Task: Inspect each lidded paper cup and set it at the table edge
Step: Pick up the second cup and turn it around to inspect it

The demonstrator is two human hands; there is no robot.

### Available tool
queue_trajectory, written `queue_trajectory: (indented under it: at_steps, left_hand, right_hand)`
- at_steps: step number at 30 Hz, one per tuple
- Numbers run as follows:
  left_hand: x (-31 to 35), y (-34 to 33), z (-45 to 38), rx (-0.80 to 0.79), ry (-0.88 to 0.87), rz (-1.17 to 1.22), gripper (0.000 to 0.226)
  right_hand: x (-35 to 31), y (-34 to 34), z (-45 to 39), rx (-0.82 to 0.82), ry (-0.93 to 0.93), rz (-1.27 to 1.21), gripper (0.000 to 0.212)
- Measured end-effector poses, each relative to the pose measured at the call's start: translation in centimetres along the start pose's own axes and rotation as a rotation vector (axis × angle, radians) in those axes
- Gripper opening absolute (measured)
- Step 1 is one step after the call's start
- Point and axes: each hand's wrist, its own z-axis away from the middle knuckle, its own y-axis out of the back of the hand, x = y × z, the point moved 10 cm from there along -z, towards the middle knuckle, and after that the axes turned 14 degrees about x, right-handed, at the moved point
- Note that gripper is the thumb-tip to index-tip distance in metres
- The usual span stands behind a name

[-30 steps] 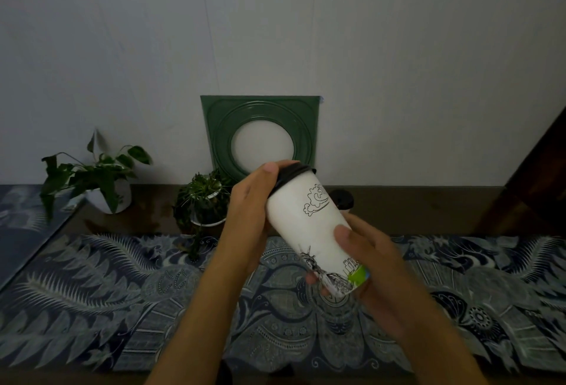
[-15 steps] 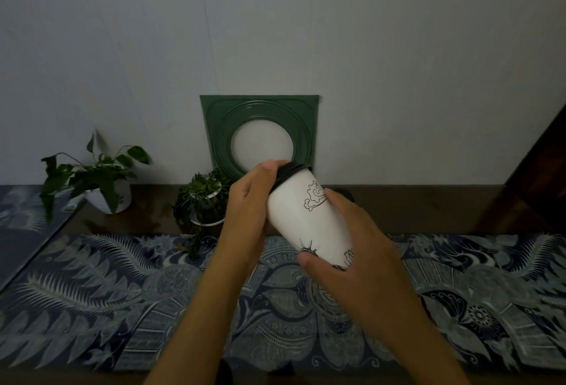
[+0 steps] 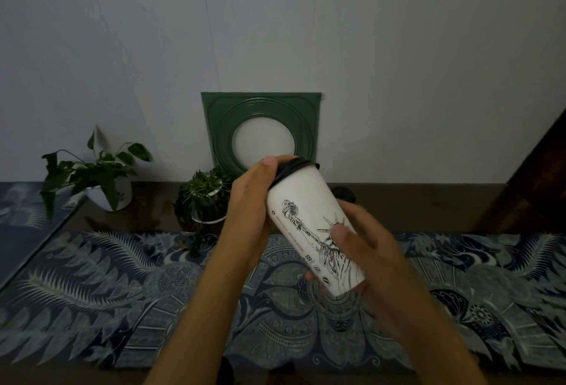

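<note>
The white paper cup (image 3: 312, 231) is held in the air at the centre of the frame, above the desk, tilted so its black lid (image 3: 294, 168) points up and to the left and its base down and to the right. Its smooth side carries a black line drawing of a raised torch and a crowned figure, with a column of tiny printed marks too small to read. The left hand (image 3: 251, 201) curls round the upper end, thumb tip lying against the lid's rim; its fingers pass behind the cup and are hidden. The right hand (image 3: 370, 256) clamps the lower end, thumb pressed on the drawing, and is blurred, so its fingers under the base are hard to make out. Part of the drawing is covered by that thumb.

Just behind the cup, right of centre, a second dark lid (image 3: 343, 193) peeks out; whatever it sits on is hidden.

Below, a patterned cloth (image 3: 107, 286) in blue-grey with feathery leaf and medallion shapes covers the front of the dark wooden desk (image 3: 413, 207). Left of centre stands a small bushy plant in a white pot (image 3: 205, 197), and at the far left a leafy plant in a white pot (image 3: 101, 179). Against the pale wall leans a square green moulded frame (image 3: 262, 133) with a round pale centre, its lower edge cut off by the left hand and lid. A dark wooden shape (image 3: 539, 176) is cropped at the right edge.
</note>
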Motion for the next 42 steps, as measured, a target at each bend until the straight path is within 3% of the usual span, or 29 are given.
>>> queue_trajectory:
  at_steps: [4,8,15,22,24,28,32,36,42]
  left_hand:
    - [-0.2,0.0,-0.2,0.018,-0.010,-0.048,0.039]
    - [-0.5,0.1,-0.3,0.030,0.001,-0.070,0.038]
    - [0.2,-0.2,-0.2,0.006,-0.031,-0.057,0.038]
    - [0.6,-0.6,0.3,-0.030,-0.014,0.011,0.040]
    - [0.5,-0.8,0.3,-0.040,-0.009,0.013,0.039]
    - [0.3,-0.6,0.2,-0.015,0.007,0.013,0.039]
    - [-0.2,-0.6,0.1,-0.001,0.025,-0.036,0.036]
    - [-0.7,-0.3,-0.1,0.040,0.061,-0.063,0.030]
    - [-0.1,-0.5,0.1,0.008,0.021,-0.059,0.034]
  right_hand:
    - [-2.2,0.3,0.3,0.130,0.357,0.473,0.064]
    - [-2.7,-0.2,0.7,0.184,0.525,0.769,0.084]
    - [-2.7,0.1,0.6,0.179,0.470,0.600,0.083]
    - [-0.3,0.0,-0.3,-0.029,-0.006,-0.122,0.064]
    - [0.1,-0.1,-0.2,-0.053,-0.075,-0.192,0.058]
    - [-1.4,0.6,-0.2,0.025,0.167,0.083,0.045]
    - [-2.9,0.6,0.5,0.134,0.426,0.503,0.072]
    - [-3.2,-0.2,1.2,0.165,0.595,0.805,0.083]
    - [-3.2,-0.2,1.3,0.176,0.587,0.729,0.082]
